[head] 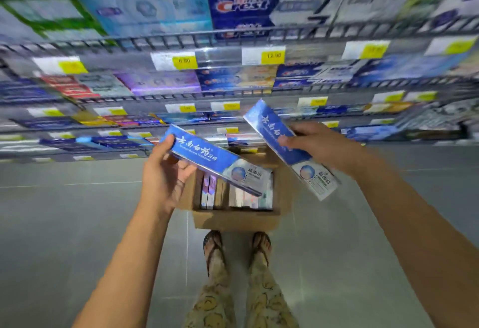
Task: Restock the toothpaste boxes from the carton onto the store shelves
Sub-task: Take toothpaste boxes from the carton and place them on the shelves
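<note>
My left hand (166,174) grips one long blue toothpaste box (207,156) by its left end, held slantwise over the carton. My right hand (318,146) holds a second blue toothpaste box (272,130) around its middle, tilted with its white end pointing down and right. Below both boxes an open brown cardboard carton (236,220) stands on the floor, with several more toothpaste boxes standing on end inside. The store shelves (233,91) rise in front, blurred, packed with toothpaste boxes.
Yellow price tags (272,55) line the shelf edges behind wire rails. Grey tiled floor (77,224) spreads on both sides of the carton. My feet in sandals (215,247) stand just behind the carton.
</note>
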`<state>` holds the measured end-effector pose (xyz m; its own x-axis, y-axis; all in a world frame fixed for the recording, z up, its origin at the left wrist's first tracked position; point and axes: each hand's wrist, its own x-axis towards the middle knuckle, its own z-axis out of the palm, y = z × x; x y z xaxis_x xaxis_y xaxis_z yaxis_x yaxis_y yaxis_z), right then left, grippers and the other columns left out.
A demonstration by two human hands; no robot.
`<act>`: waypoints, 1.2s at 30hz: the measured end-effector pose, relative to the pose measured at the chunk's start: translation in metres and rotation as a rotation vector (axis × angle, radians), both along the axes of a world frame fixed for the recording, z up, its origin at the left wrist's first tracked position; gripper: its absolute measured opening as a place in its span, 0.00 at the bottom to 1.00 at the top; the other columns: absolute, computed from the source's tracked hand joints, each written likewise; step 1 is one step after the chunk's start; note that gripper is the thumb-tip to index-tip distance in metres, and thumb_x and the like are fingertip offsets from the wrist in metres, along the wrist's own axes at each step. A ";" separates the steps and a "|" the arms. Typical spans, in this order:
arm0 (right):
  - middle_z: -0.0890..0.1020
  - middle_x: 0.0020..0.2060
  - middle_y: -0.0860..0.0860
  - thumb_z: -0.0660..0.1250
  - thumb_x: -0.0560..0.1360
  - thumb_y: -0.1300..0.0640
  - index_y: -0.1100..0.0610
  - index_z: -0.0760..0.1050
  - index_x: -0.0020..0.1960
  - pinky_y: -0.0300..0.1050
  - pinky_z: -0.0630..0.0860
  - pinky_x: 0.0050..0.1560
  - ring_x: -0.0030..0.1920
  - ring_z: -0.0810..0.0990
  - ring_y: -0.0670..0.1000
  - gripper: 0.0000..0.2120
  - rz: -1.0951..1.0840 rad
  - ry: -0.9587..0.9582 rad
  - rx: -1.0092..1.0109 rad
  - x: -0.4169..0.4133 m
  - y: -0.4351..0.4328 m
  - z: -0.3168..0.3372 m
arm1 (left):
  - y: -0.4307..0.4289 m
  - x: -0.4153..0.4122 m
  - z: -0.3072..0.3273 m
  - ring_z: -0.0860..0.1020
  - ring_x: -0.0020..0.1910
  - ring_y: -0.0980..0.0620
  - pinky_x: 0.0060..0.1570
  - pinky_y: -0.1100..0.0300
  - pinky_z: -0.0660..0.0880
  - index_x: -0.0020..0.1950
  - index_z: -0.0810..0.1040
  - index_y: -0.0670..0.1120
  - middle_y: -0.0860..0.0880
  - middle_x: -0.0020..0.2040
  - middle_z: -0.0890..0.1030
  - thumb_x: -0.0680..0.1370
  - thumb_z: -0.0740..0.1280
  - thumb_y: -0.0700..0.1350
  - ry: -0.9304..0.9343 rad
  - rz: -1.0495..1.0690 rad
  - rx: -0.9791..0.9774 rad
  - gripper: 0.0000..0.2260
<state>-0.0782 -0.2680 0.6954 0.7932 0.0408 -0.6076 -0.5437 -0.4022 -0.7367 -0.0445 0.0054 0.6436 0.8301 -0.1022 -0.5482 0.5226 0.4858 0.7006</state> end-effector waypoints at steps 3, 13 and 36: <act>0.82 0.40 0.49 0.65 0.77 0.54 0.47 0.77 0.45 0.34 0.71 0.35 0.39 0.78 0.50 0.05 0.039 -0.074 -0.006 -0.002 0.000 0.047 | 0.000 -0.005 0.048 0.83 0.39 0.53 0.39 0.58 0.81 0.39 0.84 0.47 0.50 0.39 0.83 0.77 0.62 0.47 -0.039 0.036 -0.042 0.13; 0.82 0.55 0.49 0.63 0.78 0.52 0.47 0.73 0.64 0.51 0.75 0.57 0.52 0.82 0.52 0.15 0.239 -0.256 -0.087 0.000 0.000 0.181 | 0.016 -0.012 0.170 0.80 0.35 0.55 0.32 0.63 0.79 0.45 0.75 0.46 0.50 0.34 0.79 0.68 0.71 0.47 -0.283 0.058 -0.026 0.10; 0.82 0.50 0.54 0.64 0.77 0.48 0.49 0.77 0.58 0.49 0.74 0.50 0.46 0.80 0.56 0.12 0.696 -0.686 -0.340 0.075 0.076 0.362 | 0.096 -0.012 0.338 0.80 0.30 0.56 0.30 0.63 0.78 0.31 0.83 0.48 0.52 0.29 0.81 0.80 0.59 0.43 -0.724 0.452 -0.055 0.20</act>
<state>-0.0034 -0.1925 1.0572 0.8400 0.5335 -0.0988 0.3827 -0.7118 -0.5890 -0.0562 0.1014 0.9812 0.9413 0.3119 0.1293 -0.2970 0.5829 0.7563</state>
